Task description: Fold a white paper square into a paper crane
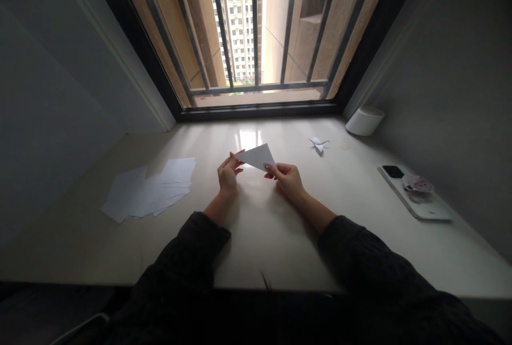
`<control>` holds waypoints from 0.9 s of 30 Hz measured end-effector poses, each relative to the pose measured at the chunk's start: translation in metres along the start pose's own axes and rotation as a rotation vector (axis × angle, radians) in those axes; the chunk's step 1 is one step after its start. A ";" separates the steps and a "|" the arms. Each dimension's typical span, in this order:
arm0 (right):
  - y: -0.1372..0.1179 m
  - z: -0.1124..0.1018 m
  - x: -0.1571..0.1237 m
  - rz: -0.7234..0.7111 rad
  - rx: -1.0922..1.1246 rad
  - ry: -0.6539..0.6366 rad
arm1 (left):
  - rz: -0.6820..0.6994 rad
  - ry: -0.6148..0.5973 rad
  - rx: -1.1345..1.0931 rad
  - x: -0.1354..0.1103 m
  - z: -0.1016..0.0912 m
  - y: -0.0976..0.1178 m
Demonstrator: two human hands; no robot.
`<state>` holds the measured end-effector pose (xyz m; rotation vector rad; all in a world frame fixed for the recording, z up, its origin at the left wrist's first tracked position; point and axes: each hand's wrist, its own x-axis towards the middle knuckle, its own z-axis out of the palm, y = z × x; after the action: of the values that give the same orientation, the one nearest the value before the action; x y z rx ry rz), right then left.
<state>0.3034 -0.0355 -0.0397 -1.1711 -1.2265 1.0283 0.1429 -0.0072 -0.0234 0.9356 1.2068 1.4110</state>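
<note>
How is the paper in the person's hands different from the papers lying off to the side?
The folded paper is a single triangle, while the loose sheets are flat rectangles, several fanned over each other. The folded paper is held above the table between the left hand and right hand; the loose sheets lie on it untouched. Both look plain white.

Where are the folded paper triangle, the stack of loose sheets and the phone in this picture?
folded paper triangle (258, 156), head view, middle of its white face, between both hands.
stack of loose sheets (149, 189), head view, centre of the fanned pile.
phone (428, 207), head view, bare part of its white back.
</note>
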 end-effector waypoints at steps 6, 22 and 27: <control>0.007 -0.005 0.002 -0.014 -0.059 0.059 | 0.047 0.127 0.028 0.011 -0.010 0.003; 0.008 -0.008 0.002 -0.047 -0.210 0.065 | 0.622 -0.061 0.615 -0.014 0.000 0.015; 0.009 -0.008 0.003 -0.074 -0.180 0.049 | 0.487 -0.019 0.476 -0.011 0.000 0.012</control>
<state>0.3123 -0.0321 -0.0476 -1.2714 -1.3348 0.8437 0.1425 -0.0175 -0.0109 1.6567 1.3891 1.5019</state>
